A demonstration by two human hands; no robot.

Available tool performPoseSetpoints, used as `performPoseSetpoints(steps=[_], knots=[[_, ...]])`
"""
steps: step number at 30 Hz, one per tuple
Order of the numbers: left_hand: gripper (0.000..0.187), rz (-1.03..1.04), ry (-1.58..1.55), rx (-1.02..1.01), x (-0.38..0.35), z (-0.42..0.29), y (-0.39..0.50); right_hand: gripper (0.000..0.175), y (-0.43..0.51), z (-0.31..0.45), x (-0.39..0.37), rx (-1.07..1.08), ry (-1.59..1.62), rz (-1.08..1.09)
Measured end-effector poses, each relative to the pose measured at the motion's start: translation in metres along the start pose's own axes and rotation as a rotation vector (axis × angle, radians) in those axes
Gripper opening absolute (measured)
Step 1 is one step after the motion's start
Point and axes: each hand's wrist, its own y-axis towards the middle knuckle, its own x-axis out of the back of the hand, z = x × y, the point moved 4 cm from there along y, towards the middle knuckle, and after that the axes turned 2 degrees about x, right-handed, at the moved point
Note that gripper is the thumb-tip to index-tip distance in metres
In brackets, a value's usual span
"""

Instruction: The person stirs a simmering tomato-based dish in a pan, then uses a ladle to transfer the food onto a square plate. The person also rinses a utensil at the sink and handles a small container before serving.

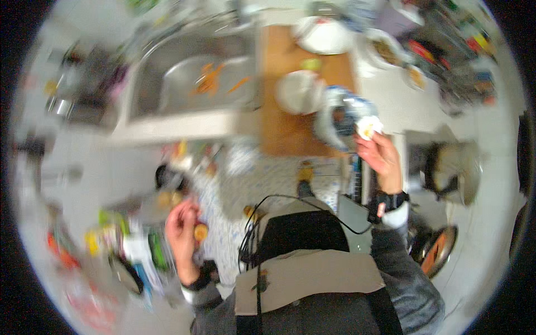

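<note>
My right hand (379, 155) grips a small white piece with a yellow patch (368, 127); blur hides whether it is food or crumpled paper. Just beyond the fingers lies a blue-and-white plastic bag or wrapper (345, 109), at the right edge of a wooden cutting board (289, 136). A pale round bowl (298, 92) stands on the board, with a small yellow-green item (310, 64) behind it. My left hand (182, 222) is low at the left, fingers curled, and whether it holds anything is unclear. A round orange-yellow item (201, 231) shows beside it.
Orange peelings (207, 79) lie in the metal sink (146, 100), left of the board. White dishes (324, 37) sit at the back, a plate of food (383, 50) at the right. A pot (454, 171) stands on the far right. A black cable (261, 201) loops before my body.
</note>
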Motion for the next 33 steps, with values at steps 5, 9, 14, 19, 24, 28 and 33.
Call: performPoseSetpoints(steps=[5, 9, 14, 19, 24, 28, 33], knots=[[0.025, -0.1, -0.162, -0.032, 0.207, 0.086, -0.1, 0.033, -0.035, -0.263, -0.097, -0.321, -0.138, 0.114], [0.024, -0.268, -0.1, 0.028, 0.329, 0.135, -0.178, 0.033, -0.008, -0.458, -0.149, -0.604, -0.332, 0.078], [0.024, -0.451, -0.233, 0.169, 0.42, 0.188, -0.213, 0.039, 0.045, -0.634, -0.19, -0.692, -0.67, 0.046], [0.024, -0.615, -0.352, 0.245, 0.478, 0.238, -0.209, 0.029, 0.15, -0.777, -0.209, -0.56, -1.092, 0.144], [0.023, -0.843, -0.269, 0.497, 0.524, 0.269, -0.18, 0.024, 0.279, -0.905, -0.273, 0.362, -1.828, 0.691], [0.023, -0.964, -0.302, 0.732, 0.55, 0.301, -0.148, 0.022, 0.342, -0.994, -0.29, 0.884, -2.202, 0.943], [0.023, -1.013, -0.33, 0.778, 0.577, 0.327, -0.115, 0.012, 0.41, -1.064, -0.262, 0.399, -2.799, 1.178]])
